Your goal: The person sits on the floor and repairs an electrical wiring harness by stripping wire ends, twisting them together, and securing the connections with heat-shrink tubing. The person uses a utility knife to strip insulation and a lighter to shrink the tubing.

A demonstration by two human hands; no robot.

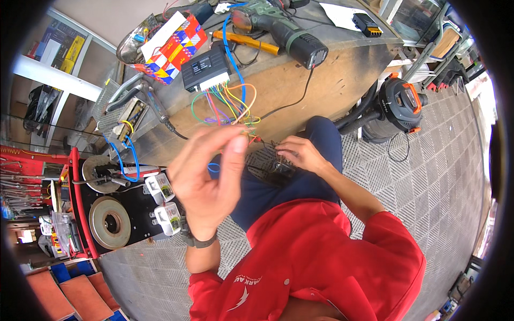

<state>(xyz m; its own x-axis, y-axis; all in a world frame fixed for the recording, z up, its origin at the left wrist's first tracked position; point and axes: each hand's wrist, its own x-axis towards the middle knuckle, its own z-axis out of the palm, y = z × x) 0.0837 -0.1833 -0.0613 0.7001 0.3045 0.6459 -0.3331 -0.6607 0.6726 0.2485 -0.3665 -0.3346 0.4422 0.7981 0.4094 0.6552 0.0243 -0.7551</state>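
A black control box [205, 69] sits near the table's front edge. From it hangs a bundle of thin coloured wires [229, 101] in green, red, purple, yellow and pale tones. My left hand [206, 174], with a dark watch on its wrist, is raised below the box, and its thumb and forefinger pinch the end of a wire. Lower and to the right, over my lap, my right hand [301, 153] is closed with its fingertips at some thin dark wires [267, 143]. What exactly those fingers grip is too small to tell. A dark, shiny object [282, 168] lies on my lap beneath it.
On the table lie a cordless drill [284, 35], an orange-yellow stick [246, 43], a colourful carton [171, 51] and a soldering iron [155, 107]. A vacuum cleaner [393, 109] stands on the floor at right. Left is a red-framed cart [80, 208] with metal discs.
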